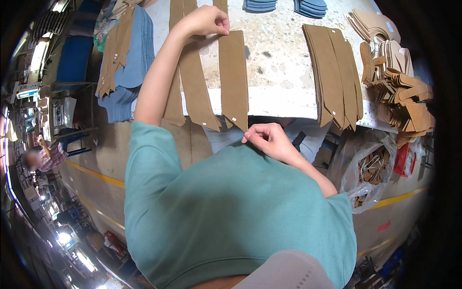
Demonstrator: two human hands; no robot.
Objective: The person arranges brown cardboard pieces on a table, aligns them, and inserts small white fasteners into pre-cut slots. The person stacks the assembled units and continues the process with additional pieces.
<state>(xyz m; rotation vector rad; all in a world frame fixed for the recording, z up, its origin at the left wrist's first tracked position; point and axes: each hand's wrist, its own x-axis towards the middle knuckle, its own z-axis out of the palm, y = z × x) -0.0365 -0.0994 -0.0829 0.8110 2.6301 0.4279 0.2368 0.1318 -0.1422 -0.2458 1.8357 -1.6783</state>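
Note:
A long brown strip of leather-like material (234,72) lies lengthwise before me, its pointed lower end overhanging the table's near edge. At its far end my left hand (207,21) has thumb and fingers pinched together on the upper left corner. The thumb and forefinger of my right hand (270,140) pinch the pointed near tip. Just left of this piece, more brown strips (198,86) lie side by side, also reaching over the edge. Small white marks show near their pointed ends.
The speckled table (279,72) carries a fanned stack of brown strips (327,72) on the right. Blue cut pieces (132,58) are piled at left, with blue stacks (310,7) at the back. Tan pieces (409,96) crowd the right end, above a plastic bag of scraps (368,168).

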